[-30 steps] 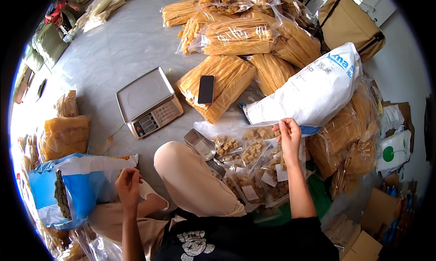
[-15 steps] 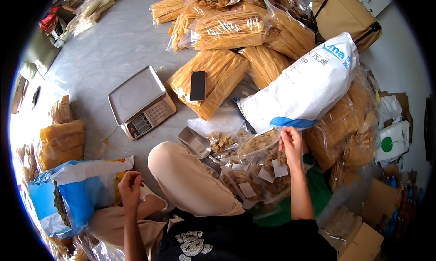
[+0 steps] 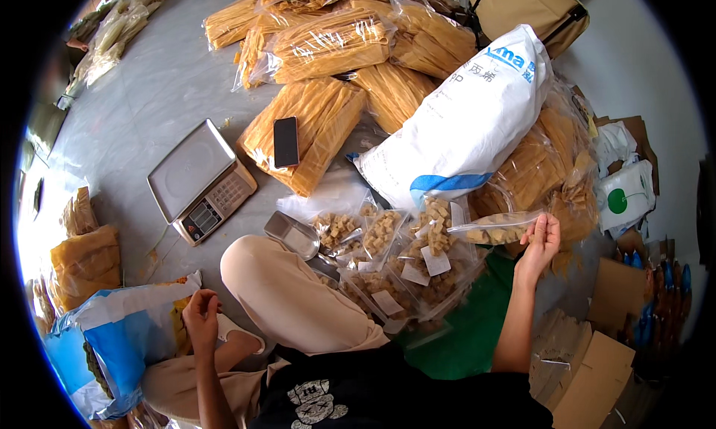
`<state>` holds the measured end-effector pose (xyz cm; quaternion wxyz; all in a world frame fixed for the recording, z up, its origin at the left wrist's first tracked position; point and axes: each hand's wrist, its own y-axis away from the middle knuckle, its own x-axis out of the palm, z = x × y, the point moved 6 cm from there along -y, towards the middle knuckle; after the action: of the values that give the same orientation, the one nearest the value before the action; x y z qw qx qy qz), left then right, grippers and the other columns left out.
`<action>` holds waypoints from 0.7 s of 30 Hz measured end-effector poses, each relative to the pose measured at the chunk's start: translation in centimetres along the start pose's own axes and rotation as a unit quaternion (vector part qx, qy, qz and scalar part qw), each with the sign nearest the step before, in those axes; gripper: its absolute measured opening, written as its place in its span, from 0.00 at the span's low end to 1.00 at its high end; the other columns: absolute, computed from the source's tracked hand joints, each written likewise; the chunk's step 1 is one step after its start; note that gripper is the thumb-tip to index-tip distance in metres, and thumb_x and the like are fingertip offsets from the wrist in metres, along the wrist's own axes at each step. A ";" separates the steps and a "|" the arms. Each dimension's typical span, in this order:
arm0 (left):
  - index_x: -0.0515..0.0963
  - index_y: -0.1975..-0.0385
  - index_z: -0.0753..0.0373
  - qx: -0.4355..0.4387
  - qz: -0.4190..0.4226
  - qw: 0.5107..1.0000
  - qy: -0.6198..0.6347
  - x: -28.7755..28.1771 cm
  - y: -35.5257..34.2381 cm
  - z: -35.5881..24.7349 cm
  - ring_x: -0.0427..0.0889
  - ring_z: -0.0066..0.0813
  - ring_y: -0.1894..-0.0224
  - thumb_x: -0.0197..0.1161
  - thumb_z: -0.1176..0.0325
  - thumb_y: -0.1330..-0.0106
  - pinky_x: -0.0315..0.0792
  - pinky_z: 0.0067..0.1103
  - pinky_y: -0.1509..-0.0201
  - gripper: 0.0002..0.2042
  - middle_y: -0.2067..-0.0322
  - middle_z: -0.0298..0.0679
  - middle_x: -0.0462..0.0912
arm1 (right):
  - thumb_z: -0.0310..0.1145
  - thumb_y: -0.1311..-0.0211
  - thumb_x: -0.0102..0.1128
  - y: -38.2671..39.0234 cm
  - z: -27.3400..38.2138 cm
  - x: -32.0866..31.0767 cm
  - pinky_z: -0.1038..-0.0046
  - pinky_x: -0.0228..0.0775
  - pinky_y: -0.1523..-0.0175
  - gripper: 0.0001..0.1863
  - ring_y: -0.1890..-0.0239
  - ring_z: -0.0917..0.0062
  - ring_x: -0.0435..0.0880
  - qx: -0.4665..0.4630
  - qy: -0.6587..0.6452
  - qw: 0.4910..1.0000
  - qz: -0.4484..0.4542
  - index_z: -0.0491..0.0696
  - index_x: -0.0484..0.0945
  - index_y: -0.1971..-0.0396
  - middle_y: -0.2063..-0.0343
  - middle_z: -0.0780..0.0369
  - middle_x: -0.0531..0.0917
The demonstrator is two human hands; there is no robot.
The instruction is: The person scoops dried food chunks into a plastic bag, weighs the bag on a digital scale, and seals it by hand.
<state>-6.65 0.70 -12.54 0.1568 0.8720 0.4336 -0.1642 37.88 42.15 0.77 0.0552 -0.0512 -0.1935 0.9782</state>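
Observation:
My right hand pinches the edge of a clear zip bag of brown cube-shaped pieces. This bag hangs out sideways to the left of my fingers, over the right end of a heap of similar filled bags. Several bags in the heap carry small white labels. Fingers curled and with nothing visible in them, my left hand hovers by a blue and white sack on the left. A metal scoop lies at the heap's left side, beside my bent knee.
A weighing scale stands on the grey floor at left. Bundles of yellow-brown dried sticks are piled ahead, a phone lying on one. A large white sack leans on the pile. Cardboard sits at lower right.
My right hand has moved right and lifted a filled zip bag off the heap. The view has shifted, so the surroundings sit farther left. My left hand stays curled near the sack.

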 end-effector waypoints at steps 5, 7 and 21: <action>0.74 0.70 0.68 -0.001 -0.003 1.000 -0.001 -0.3 0.0 0.6 0.75 0.18 0.77 0.55 0.79 0.39 0.70 0.15 0.72 0.02 0.79 0.34 0.76 | 0.31 0.34 0.50 -0.1 -2.3 -1.9 0.86 0.56 0.80 0.07 0.83 0.90 0.63 0.074 0.106 0.991 0.036 0.44 0.74 0.68 0.83 0.70 0.69; 0.74 0.71 0.69 0.003 -0.001 1.000 -0.012 -0.4 -0.3 0.7 0.75 0.18 0.78 0.54 0.79 0.39 0.71 0.15 0.72 0.02 0.79 0.35 0.76 | 0.29 0.36 0.51 -0.6 -6.0 -4.1 0.83 0.63 0.72 0.07 0.79 0.86 0.71 0.067 0.224 0.969 0.078 0.42 0.76 0.68 0.79 0.67 0.76; 0.73 0.71 0.70 0.003 0.031 0.995 -0.093 0.3 1.4 0.6 0.78 0.26 0.76 0.55 0.81 0.43 0.70 0.20 0.71 0.02 0.79 0.41 0.76 | 0.31 0.50 0.64 11.1 -13.8 11.6 0.62 0.70 0.60 0.26 0.64 0.58 0.79 -0.058 0.482 0.723 0.491 0.44 0.72 0.48 0.66 0.51 0.79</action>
<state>-5.45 -0.10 -12.98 0.1988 0.8665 0.3892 -0.2411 27.15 38.52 -17.09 -0.3499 -0.6068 -0.1447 0.6989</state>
